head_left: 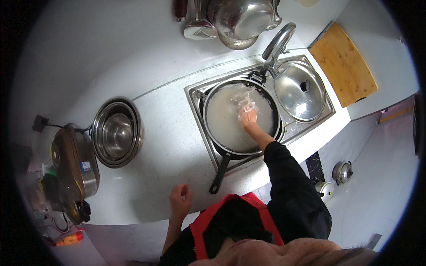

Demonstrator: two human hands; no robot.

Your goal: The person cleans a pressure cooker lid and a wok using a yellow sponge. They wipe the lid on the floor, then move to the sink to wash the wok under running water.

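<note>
A large dark pan (pixel 207 133) rests over the left basin of the steel sink (pixel 196 119), its long black handle (pixel 220 174) pointing toward me over the counter edge. Cloudy whitish water (pixel 226 116) fills much of it. My right hand (pixel 249 117) reaches into this water near the middle. Splashing hides its fingertips, so whether it grips anything does not show. My left hand (pixel 181 199) hovers by the front edge of the counter (pixel 166 149), left of the pan handle, with loosely curled fingers and nothing in it.
Nested steel bowls (pixel 117 133) stand left, beside a brown-lidded electric cooker (pixel 71 163). A metal lid (pixel 296 96) covers the right basin beneath the faucet (pixel 279 43). A wooden cutting board (pixel 344 66) leans at right. Metal cookware (pixel 244 20) hangs on the wall.
</note>
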